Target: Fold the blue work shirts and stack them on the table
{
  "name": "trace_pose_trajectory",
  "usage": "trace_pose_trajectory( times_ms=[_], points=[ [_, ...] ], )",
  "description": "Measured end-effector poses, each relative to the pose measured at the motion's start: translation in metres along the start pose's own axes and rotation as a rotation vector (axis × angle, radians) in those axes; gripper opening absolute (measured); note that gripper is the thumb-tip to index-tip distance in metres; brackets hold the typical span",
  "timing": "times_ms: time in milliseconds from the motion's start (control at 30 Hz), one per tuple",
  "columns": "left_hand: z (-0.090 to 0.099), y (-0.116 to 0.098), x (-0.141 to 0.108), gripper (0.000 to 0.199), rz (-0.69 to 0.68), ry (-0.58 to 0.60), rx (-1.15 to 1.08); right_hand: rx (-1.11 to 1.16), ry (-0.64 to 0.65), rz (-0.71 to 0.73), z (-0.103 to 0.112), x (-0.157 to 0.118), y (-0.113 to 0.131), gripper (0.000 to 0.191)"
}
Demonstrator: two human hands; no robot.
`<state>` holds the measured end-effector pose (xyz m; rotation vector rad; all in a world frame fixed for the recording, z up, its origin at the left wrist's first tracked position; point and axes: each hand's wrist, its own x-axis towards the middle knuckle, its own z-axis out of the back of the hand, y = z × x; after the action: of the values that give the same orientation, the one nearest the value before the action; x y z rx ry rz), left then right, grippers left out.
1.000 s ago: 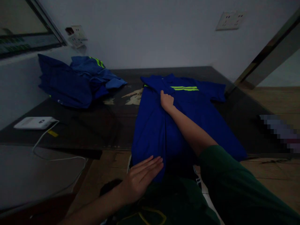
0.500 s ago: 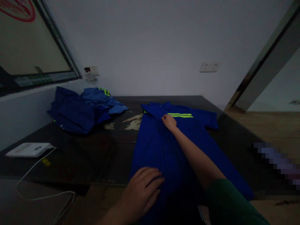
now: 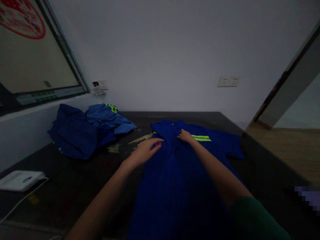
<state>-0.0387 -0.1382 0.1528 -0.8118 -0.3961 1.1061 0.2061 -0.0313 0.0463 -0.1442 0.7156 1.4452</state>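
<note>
A royal-blue work shirt (image 3: 160, 193) with yellow-green stripes lies front up on the dark table, its collar at the far end and one short sleeve spread to the right. My right hand (image 3: 185, 136) pinches the shirt front just below the collar, beside the stripes, and the cloth there is slightly raised. To the left, my left hand (image 3: 148, 150) is over the other side of the shirt's chest, fingers stretched out with nothing held. Whether its fingertips touch the cloth is hard to tell.
Crumpled blue garments (image 3: 75, 133) are heaped at the table's back left. A white device (image 3: 21, 180) with a cable sits at the left edge of the dark table (image 3: 265, 173). A wall (image 3: 160, 60) stands behind, and a blurred object (image 3: 308, 196) is at the right.
My left hand has moved forward from the near part of the shirt to its chest. My right hand keeps its pinch near the collar. The view has tilted up slightly.
</note>
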Motion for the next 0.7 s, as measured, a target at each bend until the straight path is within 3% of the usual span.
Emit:
trace_pose_trajectory(
  times_ms=[133, 233, 300, 367, 500, 700],
  points=[
    [0.001, 0.107, 0.090, 0.040, 0.206, -0.196, 0.096, 0.089, 0.027, 0.026, -0.006, 0.015, -0.007, 0.047],
    [-0.002, 0.173, 0.130, 0.053, 0.292, -0.171, 0.180, 0.174, 0.032, 0.068, -0.008, 0.019, -0.017, 0.042],
    [-0.006, 0.201, 0.148, 0.056, 0.269, -0.120, 0.188, 0.244, 0.051, 0.086, -0.010, 0.020, -0.026, 0.035],
    [-0.012, 0.220, 0.164, 0.053, 0.220, -0.055, 0.169, 0.366, 0.099, 0.098, -0.012, 0.020, -0.034, 0.028],
    [-0.031, 0.245, 0.194, 0.027, 0.114, 0.019, 0.049, 0.654, 0.190, 0.088, -0.020, 0.016, -0.040, 0.021],
    [-0.053, 0.263, 0.233, 0.035, 0.143, 0.011, -0.009, 0.799, 0.176, -0.015, -0.012, 0.009, -0.028, 0.029]
  ],
)
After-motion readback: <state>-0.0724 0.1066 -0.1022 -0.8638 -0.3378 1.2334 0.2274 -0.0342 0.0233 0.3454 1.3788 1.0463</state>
